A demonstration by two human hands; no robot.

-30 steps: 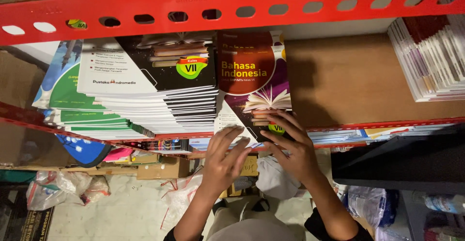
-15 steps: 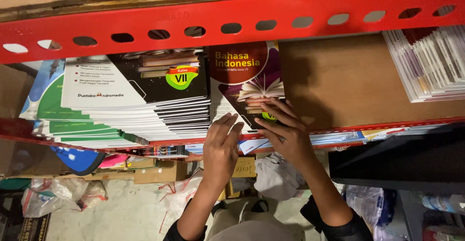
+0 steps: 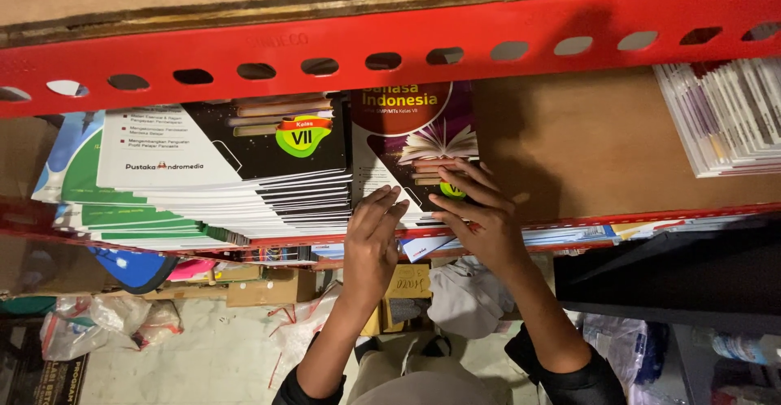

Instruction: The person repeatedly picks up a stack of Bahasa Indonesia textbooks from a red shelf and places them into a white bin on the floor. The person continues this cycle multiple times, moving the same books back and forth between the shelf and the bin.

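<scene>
Both hands are resting on a maroon textbook [image 3: 411, 141] lying on the wooden shelf [image 3: 602, 145]. The left hand [image 3: 370, 242] is touching its near edge, the right hand [image 3: 480, 218] is spreading flat over its cover beside a stack of black-and-white textbooks [image 3: 236, 169].

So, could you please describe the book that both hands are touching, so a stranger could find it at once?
Start at the red metal shelf beam and look to the wooden shelf board under it. The dark maroon book tops a short stack, under the left hand and right hand. Unlike the taller black-and-white stack beside it, its cover shows an open book.
</scene>
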